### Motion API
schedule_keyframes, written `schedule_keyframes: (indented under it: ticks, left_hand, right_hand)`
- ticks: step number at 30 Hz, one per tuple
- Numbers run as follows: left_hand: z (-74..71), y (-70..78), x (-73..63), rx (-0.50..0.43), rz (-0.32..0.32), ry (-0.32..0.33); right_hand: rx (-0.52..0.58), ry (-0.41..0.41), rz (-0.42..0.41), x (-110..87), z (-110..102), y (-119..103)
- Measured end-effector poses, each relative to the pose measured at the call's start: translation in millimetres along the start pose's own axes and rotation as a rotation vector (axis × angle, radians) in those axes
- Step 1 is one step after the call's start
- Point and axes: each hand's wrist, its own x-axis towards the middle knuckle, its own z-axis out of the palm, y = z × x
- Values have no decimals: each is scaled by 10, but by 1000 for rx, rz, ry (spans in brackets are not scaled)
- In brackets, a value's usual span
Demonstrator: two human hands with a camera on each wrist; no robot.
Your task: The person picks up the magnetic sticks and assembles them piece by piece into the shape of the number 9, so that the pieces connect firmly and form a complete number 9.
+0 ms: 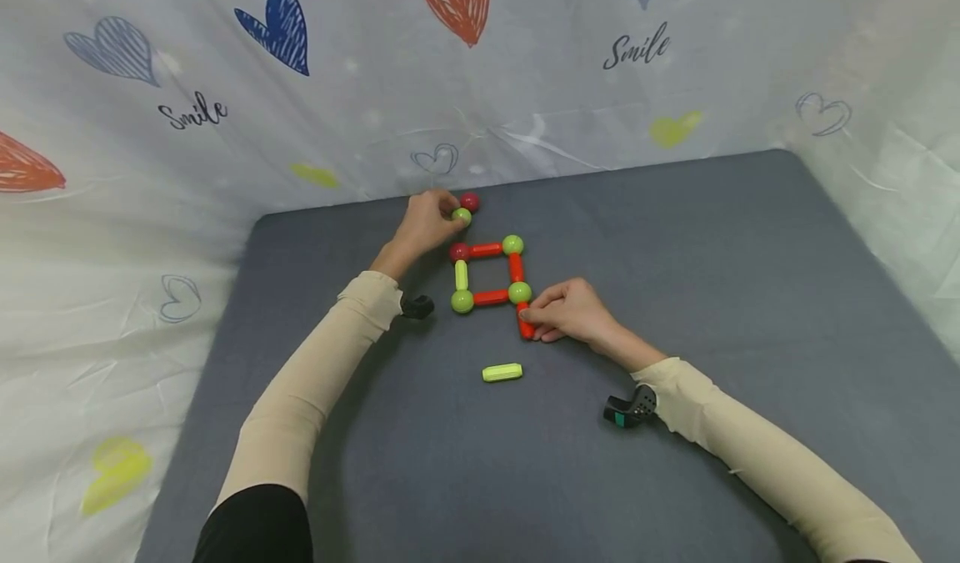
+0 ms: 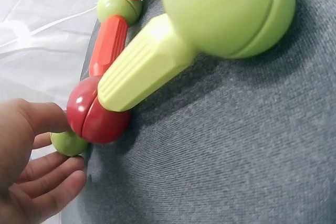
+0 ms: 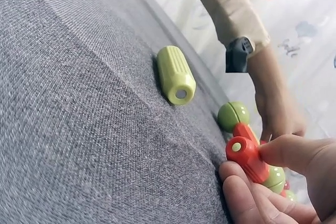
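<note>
On the grey table lies a square of magnetic rods and balls: red rods (image 1: 491, 298), one yellow-green rod (image 1: 461, 275), green balls (image 1: 513, 244) and one red ball (image 1: 459, 252). A further red rod (image 3: 251, 162) extends toward the front from the near right green ball (image 1: 520, 292); my right hand (image 1: 577, 313) pinches it between thumb and fingers. Beyond the square, my left hand (image 1: 427, 223) holds a loose green ball (image 1: 462, 216) with thumb and fingertips. Right beside that ball is another red ball (image 1: 469, 202). In the left wrist view, the held ball is partly hidden behind the square's red ball.
A loose yellow-green rod (image 1: 502, 373) lies in front of the square, its metal end showing in the right wrist view. The grey tabletop (image 1: 712, 254) meets a white cloth backdrop (image 1: 360, 87) printed with hearts along its back edge.
</note>
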Motion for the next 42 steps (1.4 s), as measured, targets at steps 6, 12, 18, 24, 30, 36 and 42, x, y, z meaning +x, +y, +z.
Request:
schedule_keyframes:
  ticks: [6,12,18,24,30,36,42]
  left_hand:
    - [-23,-65,-80,-28,0,8]
    - [-118,-128,-237,-64,8,45]
    - [-232,45,-682,-160,77,76]
    - [-80,313,-1224,-233,238,69]
    - [180,481,-1570,-276,303,10]
    - [356,568,-1715,-287,337,-40]
    - [492,637,-1723,-245,332,-45]
  right_hand:
    - [-10,-7,-4,-1,51,-18]
    - [-8,-8,-28,-24,73,-45]
    - [11,-11,-22,-29,63,-42]
    - [31,-1,0,21,43,-42]
    - [29,22,5,89,47,-74]
    - [24,35,6,136,35,-96]
    - [35,20,5,197,16,-123]
